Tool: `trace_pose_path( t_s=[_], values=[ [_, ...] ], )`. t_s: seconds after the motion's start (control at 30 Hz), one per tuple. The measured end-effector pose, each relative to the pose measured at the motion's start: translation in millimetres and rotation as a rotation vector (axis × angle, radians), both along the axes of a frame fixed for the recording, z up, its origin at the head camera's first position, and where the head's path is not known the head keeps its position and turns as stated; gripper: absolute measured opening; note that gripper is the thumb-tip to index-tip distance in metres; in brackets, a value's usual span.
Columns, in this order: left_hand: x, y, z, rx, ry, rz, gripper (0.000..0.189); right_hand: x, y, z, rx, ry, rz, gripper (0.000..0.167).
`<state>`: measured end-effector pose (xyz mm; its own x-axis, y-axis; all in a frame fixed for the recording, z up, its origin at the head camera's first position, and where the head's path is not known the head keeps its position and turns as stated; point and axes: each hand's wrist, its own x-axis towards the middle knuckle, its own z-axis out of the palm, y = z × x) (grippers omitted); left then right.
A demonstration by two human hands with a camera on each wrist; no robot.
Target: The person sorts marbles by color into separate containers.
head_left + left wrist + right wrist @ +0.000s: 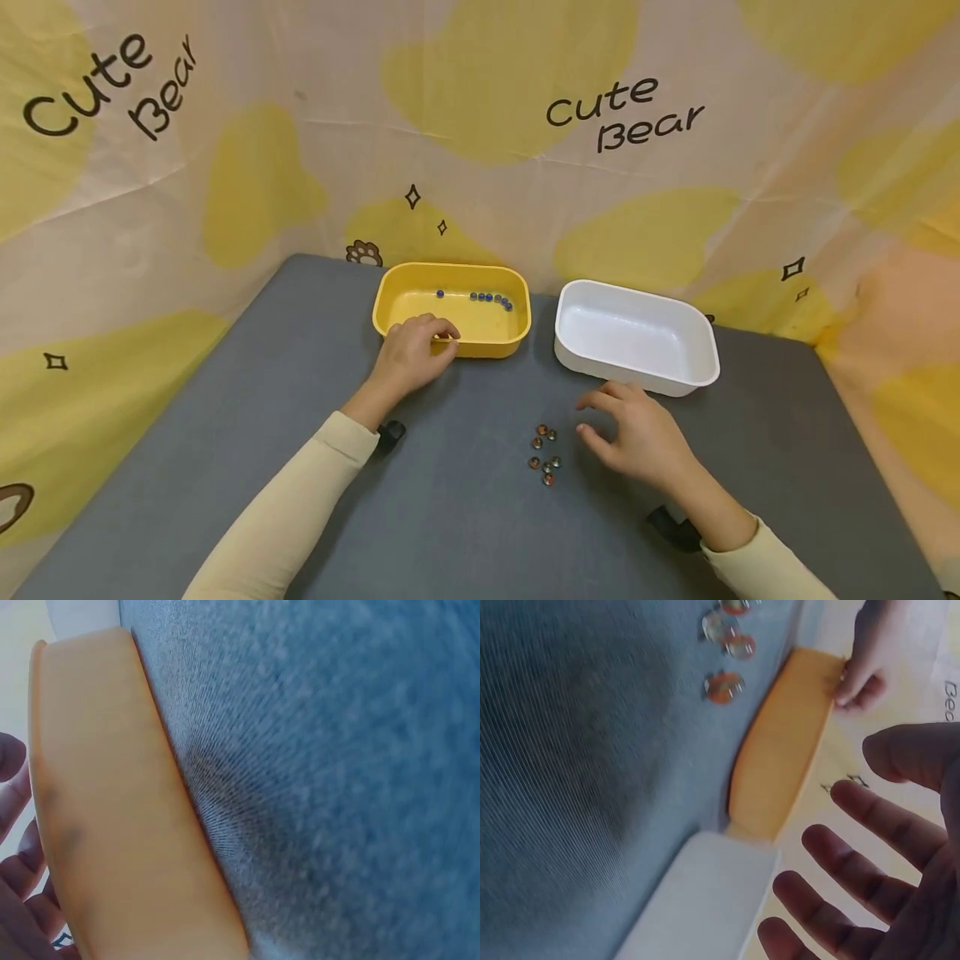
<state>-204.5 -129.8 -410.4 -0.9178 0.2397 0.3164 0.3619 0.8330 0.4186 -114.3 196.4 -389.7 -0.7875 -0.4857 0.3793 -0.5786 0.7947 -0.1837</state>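
My left hand (415, 352) is over the near rim of a yellow plastic tub (492, 350), its fingers loosely bent with nothing visible between them. In the left wrist view its fingers (30, 851) appear beyond the tub's rim. Several blue glass marbles (489, 297) lie inside along the far side, one apart from the others. My right hand (637, 433) hovers over the table, fingers spread and relaxed, holding nothing. Left of it lie several clear marbles with orange-brown swirls (537, 443), loosely grouped. In the right wrist view some of these marbles (724, 687) show near the top.
A white plastic tub (637, 332) stands right of the yellow one, just beyond my right hand. The grey tabletop (465, 517) ends at a patterned fabric backdrop (480, 125) behind both tubs. Dark straps (672, 528) are on the wrists.
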Motion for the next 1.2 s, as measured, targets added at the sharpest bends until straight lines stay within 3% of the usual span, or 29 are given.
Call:
trace_pose_path(
  t_s=[0.43,0.63,1.2],
  values=[
    [-5.0,-0.3,0.9,0.067,0.004,0.027,0.009,2.2,-14,-18.3,0.108,-0.122,0.14,0.019],
    [-5.4,0.3,-0.1,0.065,-0.008,0.036,0.009,3.6,-16,-25.7,0.136,-0.161,0.147,0.019],
    [0.1,1.1,-4.3,0.058,-0.022,0.045,0.01,8.4,-20,-34.4,0.158,-0.151,0.135,0.018]
  ],
)
